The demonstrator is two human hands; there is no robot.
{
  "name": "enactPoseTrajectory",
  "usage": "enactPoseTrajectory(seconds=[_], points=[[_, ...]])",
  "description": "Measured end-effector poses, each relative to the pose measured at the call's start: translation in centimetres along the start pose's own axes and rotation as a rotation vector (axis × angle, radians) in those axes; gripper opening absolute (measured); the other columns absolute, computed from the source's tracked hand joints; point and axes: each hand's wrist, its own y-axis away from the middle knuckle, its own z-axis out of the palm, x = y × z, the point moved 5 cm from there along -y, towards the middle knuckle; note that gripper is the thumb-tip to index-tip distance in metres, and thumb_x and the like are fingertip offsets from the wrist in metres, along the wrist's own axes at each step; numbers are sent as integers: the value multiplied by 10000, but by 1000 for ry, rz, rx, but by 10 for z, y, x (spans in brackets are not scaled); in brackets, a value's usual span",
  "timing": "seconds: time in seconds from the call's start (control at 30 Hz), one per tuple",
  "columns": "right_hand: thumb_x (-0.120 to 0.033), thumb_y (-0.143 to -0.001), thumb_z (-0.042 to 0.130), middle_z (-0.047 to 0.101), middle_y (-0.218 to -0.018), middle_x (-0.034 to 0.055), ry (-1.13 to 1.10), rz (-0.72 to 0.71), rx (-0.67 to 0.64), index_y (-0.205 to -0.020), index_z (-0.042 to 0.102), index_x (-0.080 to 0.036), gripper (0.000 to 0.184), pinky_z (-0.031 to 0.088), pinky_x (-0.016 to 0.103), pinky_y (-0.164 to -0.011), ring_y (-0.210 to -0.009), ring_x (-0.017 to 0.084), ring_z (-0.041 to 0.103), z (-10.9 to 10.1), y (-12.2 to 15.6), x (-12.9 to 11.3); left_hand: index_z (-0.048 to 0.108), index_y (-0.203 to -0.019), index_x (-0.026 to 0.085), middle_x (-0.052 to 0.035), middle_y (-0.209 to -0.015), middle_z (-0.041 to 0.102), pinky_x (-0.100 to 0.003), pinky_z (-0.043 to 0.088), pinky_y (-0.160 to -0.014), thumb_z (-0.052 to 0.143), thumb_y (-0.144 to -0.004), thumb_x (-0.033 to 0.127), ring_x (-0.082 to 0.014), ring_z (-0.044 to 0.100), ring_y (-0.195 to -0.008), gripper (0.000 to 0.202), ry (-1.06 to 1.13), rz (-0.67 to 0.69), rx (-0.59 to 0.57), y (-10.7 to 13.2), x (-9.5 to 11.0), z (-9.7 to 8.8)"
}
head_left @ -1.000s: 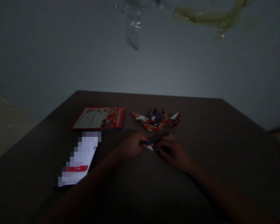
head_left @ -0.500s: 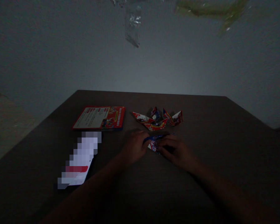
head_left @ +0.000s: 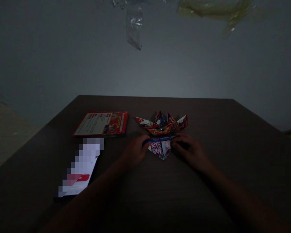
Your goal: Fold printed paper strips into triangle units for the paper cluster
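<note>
A folded printed paper lies low over the table between my hands, a triangle with its point toward me and a blue band along its far edge. My left hand pinches its left corner between thumb and fingers. At the right corner, my right hand is closed on the edge with thumb and fingertips. Just beyond stand several folded paper boats, among them a red and yellow one and a red and white one. The dim light hides the fingertips in part.
At the left lies a stack of red printed sheets. Nearer to me, a phone with a lit screen rests beside my left forearm. The brown table meets a grey wall with tape and clear plastic on it.
My right hand has shifted outward from the paper's middle to its right corner. More of the paper's printed front now shows. The whole view has shifted slightly.
</note>
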Motion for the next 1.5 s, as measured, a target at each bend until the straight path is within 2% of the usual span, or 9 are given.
enactPoseTrajectory(seconds=[0.17, 0.3, 0.4, 0.53, 0.6, 0.7, 1.0, 1.3, 1.5], points=[[-334, -823, 562, 690, -850, 52, -113, 139, -89, -875, 671, -179, 196, 497, 328, -729, -791, 197, 635, 2, 2, 2, 575, -977, 163, -43, -901, 645, -278, 444, -715, 433, -869, 257, -174, 594, -807, 202, -3, 21, 19, 0, -2, 0], [-347, -815, 564, 705, -847, 57, -136, 161, -122, -862, 679, -170, 216, 504, 327, -708, -782, 205, 644, 4, 2, -5, 518, -1083, 167, -80, -1075, 582, -357, 405, -874, 491, -832, 229, -222, 521, -1012, 260, -164, 87, 235, 5, 12, -12], [-315, -793, 592, 700, -908, 62, -115, 135, -158, -901, 675, -174, 195, 501, 340, -752, -821, 209, 640, 7, 3, -10, 513, -1124, 164, -104, -1161, 520, -411, 349, -926, 481, -841, 235, -250, 450, -1089, 294, -302, 178, 308, 12, 34, -15], [-268, -728, 662, 671, -949, 57, -121, 79, -226, -976, 645, -175, 266, 495, 334, -780, -851, 202, 630, 13, 4, -11, 578, -1003, 174, -90, -1106, 534, -411, 352, -889, 463, -853, 228, -246, 456, -1036, 196, -365, 272, 190, 20, 54, -2], [-212, -711, 664, 655, -964, 51, -127, 40, -255, -997, 634, -178, 290, 484, 332, -803, -879, 199, 622, 16, 4, -11, 580, -991, 188, -66, -1030, 557, -376, 382, -849, 439, -870, 231, -220, 476, -986, 191, -340, 318, 57, 21, 56, 10], [-139, -712, 637, 634, -981, 46, -126, -13, -280, -1030, 623, -190, 322, 473, 323, -814, -902, 191, 608, 17, 5, -12, 583, -957, 187, -60, -1013, 553, -364, 399, -844, 446, -868, 225, -216, 475, -985, 167, -339, 311, -31, 20, 50, 18], [-122, -752, 580, 597, -871, 31, -109, -63, -291, -1047, 622, -196, 307, 480, 265, -662, -753, 155, 583, 17, 6, -17, 587, -979, 195, -57, -1007, 552, -346, 419, -839, 465, -860, 216, -208, 492, -980, 172, -283, 284, -62, 18, 42, 18], [-133, -795, 541, 605, -845, 29, -98, -104, -332, -1038, 642, -208, 273, 474, 261, -666, -758, 152, 578, 16, 7, -22, 602, -964, 196, -58, -990, 564, -325, 426, -816, 468, -856, 225, -196, 522, -944, 174, -215, 267, -66, 16, 36, 18], [-178, -807, 568, 651, -888, 45, -153, -60, -265, -1009, 644, -198, 216, 492, 284, -696, -789, 165, 614, 15, 6, -20, 602, -950, 189, -52, -979, 567, -319, 429, -802, 459, -857, 225, -191, 525, -928, 173, -197, 268, -79, 16, 38, 18]])
